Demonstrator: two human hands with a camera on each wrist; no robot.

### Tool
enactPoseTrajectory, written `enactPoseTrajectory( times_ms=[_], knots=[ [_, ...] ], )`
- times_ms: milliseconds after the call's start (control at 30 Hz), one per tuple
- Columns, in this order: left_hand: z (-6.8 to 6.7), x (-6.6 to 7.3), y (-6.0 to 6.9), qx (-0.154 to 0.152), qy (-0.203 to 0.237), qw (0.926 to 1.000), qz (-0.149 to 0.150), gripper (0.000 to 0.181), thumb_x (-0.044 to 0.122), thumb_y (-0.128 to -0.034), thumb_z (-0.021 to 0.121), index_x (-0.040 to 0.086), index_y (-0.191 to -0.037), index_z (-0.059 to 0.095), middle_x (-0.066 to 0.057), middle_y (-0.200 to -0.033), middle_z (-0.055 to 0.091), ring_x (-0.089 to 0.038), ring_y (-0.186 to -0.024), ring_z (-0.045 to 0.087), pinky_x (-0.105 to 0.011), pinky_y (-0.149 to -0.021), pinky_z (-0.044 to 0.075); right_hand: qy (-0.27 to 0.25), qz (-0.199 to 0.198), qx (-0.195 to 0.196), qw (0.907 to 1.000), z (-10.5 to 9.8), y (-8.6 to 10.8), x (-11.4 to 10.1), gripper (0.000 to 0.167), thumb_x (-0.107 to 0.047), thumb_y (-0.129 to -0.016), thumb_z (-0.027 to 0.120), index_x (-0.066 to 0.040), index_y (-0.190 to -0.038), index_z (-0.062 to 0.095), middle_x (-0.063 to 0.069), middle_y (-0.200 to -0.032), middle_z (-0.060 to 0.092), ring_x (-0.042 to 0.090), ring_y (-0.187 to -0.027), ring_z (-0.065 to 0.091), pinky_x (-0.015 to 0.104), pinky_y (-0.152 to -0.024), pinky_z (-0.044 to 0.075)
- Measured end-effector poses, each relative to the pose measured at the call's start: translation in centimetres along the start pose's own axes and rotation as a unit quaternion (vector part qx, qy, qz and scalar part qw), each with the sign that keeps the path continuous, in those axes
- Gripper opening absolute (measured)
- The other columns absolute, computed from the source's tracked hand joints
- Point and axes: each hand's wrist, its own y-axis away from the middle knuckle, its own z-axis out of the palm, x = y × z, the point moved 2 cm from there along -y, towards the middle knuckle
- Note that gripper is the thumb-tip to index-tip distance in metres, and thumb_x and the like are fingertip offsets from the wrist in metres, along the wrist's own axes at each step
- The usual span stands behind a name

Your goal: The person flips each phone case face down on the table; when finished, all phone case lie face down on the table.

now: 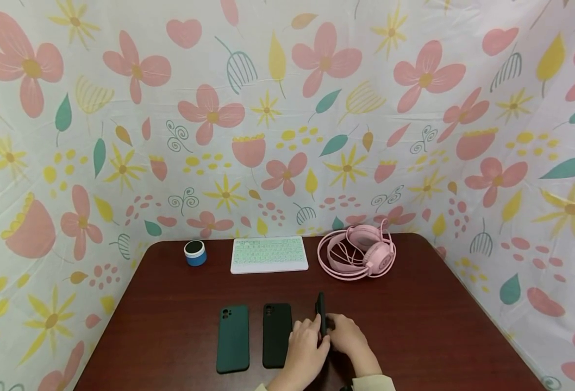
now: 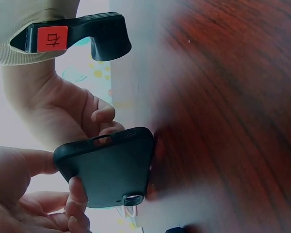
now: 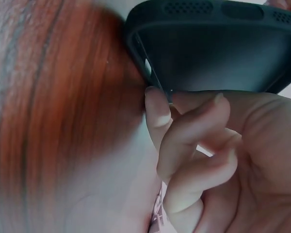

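A black phone case (image 1: 322,315) stands on its long edge on the table, between the two hands. The left hand (image 1: 304,347) holds it from the left, its fingers against the back and thumb near the end edge. The case's outer back (image 2: 114,174), with a camera cutout, shows in the left wrist view. From the right, the right hand (image 1: 350,343) pinches the lower rim with curled fingers (image 3: 194,131). The dark inner side (image 3: 213,58) faces the right hand. Left of the hands lie a black phone case (image 1: 277,334) and a dark green phone case (image 1: 233,339), backs up.
At the back of the dark wooden table (image 1: 170,304) stand a blue and white round speaker-like item (image 1: 195,254), a white keyboard with green keys (image 1: 269,254) and pink headphones (image 1: 358,252) with a coiled cable. A floral curtain (image 1: 287,119) encloses the back and sides.
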Motion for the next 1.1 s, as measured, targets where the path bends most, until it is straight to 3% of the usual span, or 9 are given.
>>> enactPoseTrajectory(
  times_ms=[100, 200, 333, 400, 500, 800, 1100],
  knots=[
    [0.1, -0.1, -0.1, -0.007, -0.002, 1.0, -0.005, 0.05, 0.027, -0.0928, 0.065, -0.003, -0.132, 0.056, 0.008, -0.071, 0.041, -0.011, -0.07, 0.033, -0.028, -0.06, 0.027, -0.04, 0.003, -0.005, 0.9992, -0.2, 0.0, 0.2, 0.034, -0.014, -0.094, 0.056, -0.001, -0.125, 0.063, 0.012, -0.082, 0.066, 0.02, -0.058, 0.059, 0.038, -0.053, 0.047],
    [0.3, -0.2, -0.1, -0.009, -0.015, 0.9998, -0.011, 0.053, 0.032, -0.0929, 0.064, -0.001, -0.133, 0.056, 0.009, -0.072, 0.042, -0.011, -0.07, 0.034, -0.028, -0.06, 0.027, -0.06, 0.01, 0.007, 0.9981, -0.5, 0.1, 0.2, 0.037, -0.022, -0.1, 0.045, -0.001, -0.125, 0.063, 0.011, -0.08, 0.065, 0.022, -0.057, 0.06, 0.037, -0.05, 0.047],
    [0.4, -0.2, -0.1, -0.003, -0.029, 0.9995, -0.013, 0.053, 0.034, -0.0925, 0.065, 0.002, -0.134, 0.057, 0.01, -0.074, 0.045, -0.01, -0.07, 0.034, -0.028, -0.06, 0.027, -0.04, 0.018, 0.04, 0.9982, -1.1, 0.1, -0.1, 0.056, -0.043, -0.104, 0.033, -0.001, -0.122, 0.065, 0.018, -0.11, 0.065, 0.032, -0.09, 0.063, 0.049, -0.072, 0.049],
    [0.5, -0.2, -0.1, 0.001, -0.032, 0.9994, -0.011, 0.053, 0.034, -0.0925, 0.065, 0.002, -0.134, 0.057, 0.01, -0.075, 0.046, -0.009, -0.07, 0.035, -0.028, -0.06, 0.027, -0.035, 0.022, 0.055, 0.9976, -1.3, 0.1, -0.2, 0.064, -0.051, -0.103, 0.03, -0.001, -0.122, 0.065, 0.02, -0.116, 0.063, 0.039, -0.103, 0.06, 0.055, -0.082, 0.045],
    [0.5, -0.2, 0.0, 0.005, -0.034, 0.9994, -0.009, 0.053, 0.035, -0.0927, 0.064, 0.004, -0.134, 0.057, 0.01, -0.075, 0.046, -0.009, -0.07, 0.035, -0.028, -0.061, 0.027, -0.031, 0.031, 0.071, 0.9965, -1.5, 0.2, -0.4, 0.068, -0.056, -0.101, 0.032, 0.0, -0.122, 0.065, 0.022, -0.119, 0.062, 0.044, -0.11, 0.056, 0.059, -0.087, 0.042],
    [0.5, -0.1, 0.2, -0.001, -0.016, 0.9998, -0.011, 0.051, 0.037, -0.0925, 0.064, 0.008, -0.134, 0.058, 0.013, -0.071, 0.041, -0.008, -0.068, 0.033, -0.029, -0.061, 0.027, -0.022, 0.03, 0.1, 0.9943, -1.6, 0.1, -0.7, 0.05, -0.049, -0.097, 0.05, -0.007, -0.117, 0.069, 0.016, -0.114, 0.065, 0.039, -0.105, 0.06, 0.057, -0.083, 0.044],
    [0.9, -0.3, 0.0, -0.008, -0.003, 0.9999, -0.011, 0.052, 0.043, -0.0936, 0.06, 0.009, -0.133, 0.059, 0.014, -0.071, 0.041, -0.008, -0.068, 0.032, -0.029, -0.06, 0.027, -0.011, 0.031, 0.099, 0.9945, -1.9, 0.2, -0.8, 0.046, -0.045, -0.097, 0.053, -0.008, -0.118, 0.069, 0.016, -0.114, 0.065, 0.039, -0.103, 0.061, 0.058, -0.078, 0.046]
  ],
)
